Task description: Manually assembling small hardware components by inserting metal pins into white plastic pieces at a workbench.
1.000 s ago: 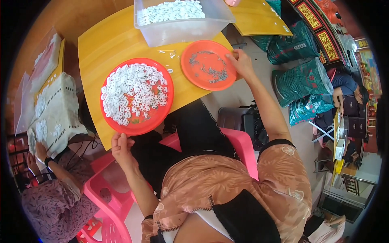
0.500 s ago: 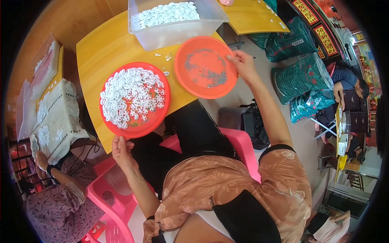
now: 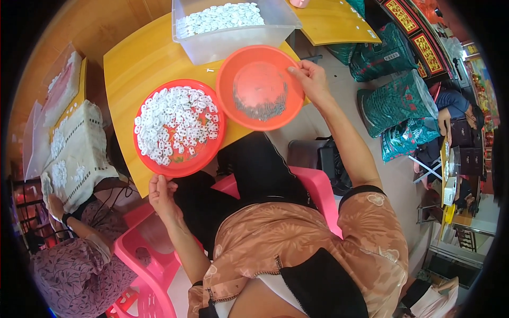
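- Pins (image 3: 260, 109), thin + grey, bunch toward near side of orange plate (image 3: 252, 69); far part of its inside mostly bare.
- R hand (image 3: 310, 82) holds that plate by its right rim, thumb on top, fingers around/under edge.
- Orange plate is over right part of table (image 3: 124, 71), tilted twd person; covers a bit of red plate's right rim in this view. Can't tell if the two touch.
- Red plate (image 3: 175, 171) sits near left, at table's near edge, w/ lots of white clips (image 3: 167, 124): thick heap on left, sparser on right, patterned base showing thru.
- L hand (image 3: 162, 192) is at near rim of red plate, fingers bent, thumb close to them; can't tell if it grips anything.
- Clear bin (image 3: 233, 47) at far side of table, w/ white pcs (image 3: 222, 18) inside; loose white bit (image 3: 211, 70) just in front.
- 2nd table (image 3: 331, 24) far right; green sacks (image 3: 395, 103) on floor, right.
- Pink chair (image 3: 318, 196) under person.
- Co-worker's hand (image 3: 55, 206) far left, by pale cloth (image 3: 82, 153) w/ small white bits.
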### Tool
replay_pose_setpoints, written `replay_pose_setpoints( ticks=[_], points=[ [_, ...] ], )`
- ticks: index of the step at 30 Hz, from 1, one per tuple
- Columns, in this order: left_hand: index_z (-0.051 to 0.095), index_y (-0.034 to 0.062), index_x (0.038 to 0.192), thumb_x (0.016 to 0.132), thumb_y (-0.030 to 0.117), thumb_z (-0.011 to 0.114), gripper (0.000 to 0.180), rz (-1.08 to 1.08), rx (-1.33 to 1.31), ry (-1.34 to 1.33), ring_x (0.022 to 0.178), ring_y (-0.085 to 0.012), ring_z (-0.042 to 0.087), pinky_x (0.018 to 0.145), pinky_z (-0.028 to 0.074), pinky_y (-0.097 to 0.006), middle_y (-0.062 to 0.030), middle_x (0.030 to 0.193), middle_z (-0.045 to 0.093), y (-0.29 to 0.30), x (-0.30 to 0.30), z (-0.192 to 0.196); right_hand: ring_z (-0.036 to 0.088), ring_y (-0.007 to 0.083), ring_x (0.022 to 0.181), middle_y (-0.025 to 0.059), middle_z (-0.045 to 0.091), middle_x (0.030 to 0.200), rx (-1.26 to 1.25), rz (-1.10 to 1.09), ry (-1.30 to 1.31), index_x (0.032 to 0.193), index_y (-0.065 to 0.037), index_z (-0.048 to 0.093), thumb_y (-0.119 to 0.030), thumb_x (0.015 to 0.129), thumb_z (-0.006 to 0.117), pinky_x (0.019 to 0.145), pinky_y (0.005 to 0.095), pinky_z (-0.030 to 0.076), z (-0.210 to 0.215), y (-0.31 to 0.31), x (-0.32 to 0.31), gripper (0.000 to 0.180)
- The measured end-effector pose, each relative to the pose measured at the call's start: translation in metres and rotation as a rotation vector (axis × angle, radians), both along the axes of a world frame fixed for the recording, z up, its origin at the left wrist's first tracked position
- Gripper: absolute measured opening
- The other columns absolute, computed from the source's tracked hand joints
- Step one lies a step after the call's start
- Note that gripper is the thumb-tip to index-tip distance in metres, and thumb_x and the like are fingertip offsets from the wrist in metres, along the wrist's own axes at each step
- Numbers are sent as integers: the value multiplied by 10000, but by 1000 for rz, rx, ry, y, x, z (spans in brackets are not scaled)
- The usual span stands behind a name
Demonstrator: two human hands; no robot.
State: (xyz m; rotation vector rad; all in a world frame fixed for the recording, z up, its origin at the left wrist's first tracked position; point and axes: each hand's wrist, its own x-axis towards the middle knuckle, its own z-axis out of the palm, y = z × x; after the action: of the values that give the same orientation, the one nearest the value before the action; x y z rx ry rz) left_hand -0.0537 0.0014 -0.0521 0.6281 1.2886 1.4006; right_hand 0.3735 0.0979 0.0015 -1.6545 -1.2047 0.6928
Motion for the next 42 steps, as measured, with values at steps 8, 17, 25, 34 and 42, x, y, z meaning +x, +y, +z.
replay_pose_setpoints(
  ticks=[8, 17, 25, 34, 42],
  points=[
    [572, 50, 1011, 876, 178, 599, 188, 2, -5, 19, 594, -55, 538, 574, 402, -173, -22, 782, 643, 0, 0, -1, 574, 88, 592, 56, 645, 662, -31, -71, -43, 802, -13, 637, -192, 789, 673, 538, 266, 456, -25, 8, 19, 183],
    [569, 42, 1012, 879, 168, 594, 185, -4, 14, 11, 587, -62, 533, 571, 407, -179, -25, 774, 638, 0, 1, -1, 602, 154, 571, 87, 644, 651, -82, -163, -91, 775, -10, 637, -195, 782, 672, 538, 302, 466, -50, 11, 50, 189],
    [568, 35, 1007, 877, 160, 600, 184, 16, 10, 2, 579, -68, 530, 574, 424, -185, -32, 757, 631, 0, 0, -2, 479, 324, 1094, 147, 524, 1194, 165, 207, -717, 1200, -90, 516, -383, 789, 633, 909, 394, 397, -3, -27, -8, 518],
    [566, 37, 986, 875, 163, 603, 172, 19, 15, -2, 574, -72, 528, 572, 422, -189, -35, 750, 625, 1, 0, -6, 453, 286, 1099, 105, 478, 1215, 217, 520, -1094, 1212, -114, 496, -496, 787, 561, 907, 419, 371, -15, -41, -51, 575],
    [559, 33, 994, 876, 162, 600, 179, 30, 17, 13, 572, -71, 523, 570, 416, -191, -39, 758, 625, 0, 1, -4, 507, 292, 907, 102, 517, 960, 189, 514, -968, 983, -64, 521, -436, 822, 545, 764, 402, 420, -19, -36, -54, 406]
  ],
)
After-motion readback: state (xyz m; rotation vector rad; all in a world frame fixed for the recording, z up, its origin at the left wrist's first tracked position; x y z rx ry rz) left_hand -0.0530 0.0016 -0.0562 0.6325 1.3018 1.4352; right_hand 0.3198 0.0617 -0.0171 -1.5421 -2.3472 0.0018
